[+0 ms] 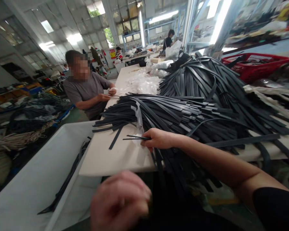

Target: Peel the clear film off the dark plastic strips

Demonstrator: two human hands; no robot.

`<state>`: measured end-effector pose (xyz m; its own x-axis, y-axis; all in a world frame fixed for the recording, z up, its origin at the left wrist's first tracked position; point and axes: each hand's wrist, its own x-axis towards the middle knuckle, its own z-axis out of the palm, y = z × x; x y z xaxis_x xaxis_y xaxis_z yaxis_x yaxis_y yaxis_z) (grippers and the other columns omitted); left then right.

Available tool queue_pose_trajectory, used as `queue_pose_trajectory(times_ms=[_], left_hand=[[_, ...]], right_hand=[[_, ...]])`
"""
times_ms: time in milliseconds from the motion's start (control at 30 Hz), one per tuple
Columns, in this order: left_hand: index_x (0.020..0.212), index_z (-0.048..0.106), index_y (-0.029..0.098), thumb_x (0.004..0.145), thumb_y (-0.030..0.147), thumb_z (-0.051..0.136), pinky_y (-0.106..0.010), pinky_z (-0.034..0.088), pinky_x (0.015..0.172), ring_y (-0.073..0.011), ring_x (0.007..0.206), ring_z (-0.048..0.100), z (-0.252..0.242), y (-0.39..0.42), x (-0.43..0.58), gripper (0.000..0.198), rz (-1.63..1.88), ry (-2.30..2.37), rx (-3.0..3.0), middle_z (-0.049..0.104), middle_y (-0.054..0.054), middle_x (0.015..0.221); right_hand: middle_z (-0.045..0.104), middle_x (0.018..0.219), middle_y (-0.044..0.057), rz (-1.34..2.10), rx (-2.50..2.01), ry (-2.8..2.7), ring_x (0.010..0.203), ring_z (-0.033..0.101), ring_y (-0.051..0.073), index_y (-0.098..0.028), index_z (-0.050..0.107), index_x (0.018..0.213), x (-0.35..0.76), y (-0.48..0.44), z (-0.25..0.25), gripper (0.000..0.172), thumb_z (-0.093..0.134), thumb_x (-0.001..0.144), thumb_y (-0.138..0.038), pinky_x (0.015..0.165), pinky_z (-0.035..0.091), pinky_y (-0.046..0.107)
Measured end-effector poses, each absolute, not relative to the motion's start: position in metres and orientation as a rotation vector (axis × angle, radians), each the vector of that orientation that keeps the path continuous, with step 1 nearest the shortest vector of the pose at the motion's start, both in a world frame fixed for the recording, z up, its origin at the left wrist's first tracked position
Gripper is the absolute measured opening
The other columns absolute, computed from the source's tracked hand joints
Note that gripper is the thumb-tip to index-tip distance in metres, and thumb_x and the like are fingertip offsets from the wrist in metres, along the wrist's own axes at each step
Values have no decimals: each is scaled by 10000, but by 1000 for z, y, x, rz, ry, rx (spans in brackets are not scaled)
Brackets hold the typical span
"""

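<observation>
Right arm (214, 158) stretched in from the near right, right hand (157, 138) pinched tight! Left hand (120, 200) sits nearer, blurred, curled inward.

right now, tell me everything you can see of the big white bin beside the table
The white bin is open-topped, long and smooth-walled, apparently plastic, with a plain rim and a rounded far corner. It stands left of the table, stretching from the picture's lower left toward the table's end. A few dark strips lie inside, slanting along the wall nearest the table. The table's corner covers part of it, so contact there is unclear. Its near end is out of view.
</observation>
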<state>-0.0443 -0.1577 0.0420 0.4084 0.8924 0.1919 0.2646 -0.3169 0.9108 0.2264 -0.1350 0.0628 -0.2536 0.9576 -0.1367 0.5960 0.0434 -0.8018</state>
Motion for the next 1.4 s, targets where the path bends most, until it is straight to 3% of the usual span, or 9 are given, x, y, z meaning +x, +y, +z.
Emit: queue_pose_trajectory(times_ms=[67, 267, 500, 733, 867, 1000, 1167, 1300, 1400], left_hand=[[650, 714, 266, 700, 458, 751, -408, 524, 755, -275, 781, 662, 36, -136, -20, 202, 871, 989, 1895, 730, -62, 775], [988, 766, 199, 729, 438, 743, -328, 493, 743, -259, 819, 684, -15, -104, 4, 353, 663, 1025, 1810, 769, -82, 908], [769, 779, 198, 777, 409, 630, -308, 439, 685, -221, 711, 623, -21, -103, 0, 258, 455, 987, 1882, 731, -35, 709], [646, 678, 161, 597, 391, 820, -227, 401, 548, -114, 535, 516, -37, -98, -17, 275, 588, 1028, 1337, 600, 32, 560], [690, 662, 150, 511, 413, 890, -209, 463, 563, -95, 540, 544, -51, -100, -29, 391, 685, 1067, 1127, 621, 35, 606], [723, 685, 132, 515, 510, 878, -219, 514, 592, -107, 575, 592, -57, -101, -32, 473, 663, 1056, 1053, 670, -11, 659], [750, 713, 122, 498, 491, 898, -223, 527, 603, -125, 604, 632, -55, -106, -30, 484, 586, 1006, 943, 717, -54, 722], [722, 704, 131, 511, 448, 901, -203, 503, 612, -105, 604, 602, -56, -110, -29, 429, 593, 988, 978, 685, -11, 680], [738, 706, 138, 569, 430, 882, -190, 466, 590, -87, 577, 554, -58, -114, -29, 381, 582, 961, 1032, 654, 13, 649]], right_hand=[[647, 608, -18, 1042, -1629, -1908, 480, 472, 94, -145, 655, 745, 223, -139, 59, 211, 536, 859, -276, 490, 344, 217], [696, 642, 9, 887, -1788, -2023, 528, 552, 108, -150, 663, 737, 207, -133, 52, 209, 534, 857, -263, 520, 361, 212], [685, 614, 20, 860, -1870, -2009, 563, 560, 134, -152, 693, 732, 192, -130, 42, 181, 585, 841, -248, 540, 327, 230], [669, 673, 32, 888, -1898, -1703, 534, 505, 112, -116, 681, 945, 214, -131, 27, 273, 487, 942, -309, 509, 332, 222], [555, 598, -27, 1369, -1482, -1402, 381, 279, 64, -122, 622, 1094, 226, -158, 27, 380, 365, 991, -382, 386, 248, 201], [490, 562, -71, 1823, -807, -890, 339, 124, 14, -139, 607, 1073, 215, -205, 17, 352, 451, 979, -440, 343, 148, 154], [537, 544, -52, 1961, -761, -719, 323, 178, 10, -121, 637, 1051, 179, -242, -9, 402, 530, 938, -492, 325, 152, 155], [567, 548, -37, 1712, -1080, -812, 353, 263, 32, -108, 639, 1086, 172, -228, -19, 443, 565, 899, -501, 334, 183, 170], [571, 528, -45, 1562, -1278, -879, 352, 290, 41, -121, 631, 1070, 173, -202, -19, 374, 587, 877, -439, 333, 188, 169]])
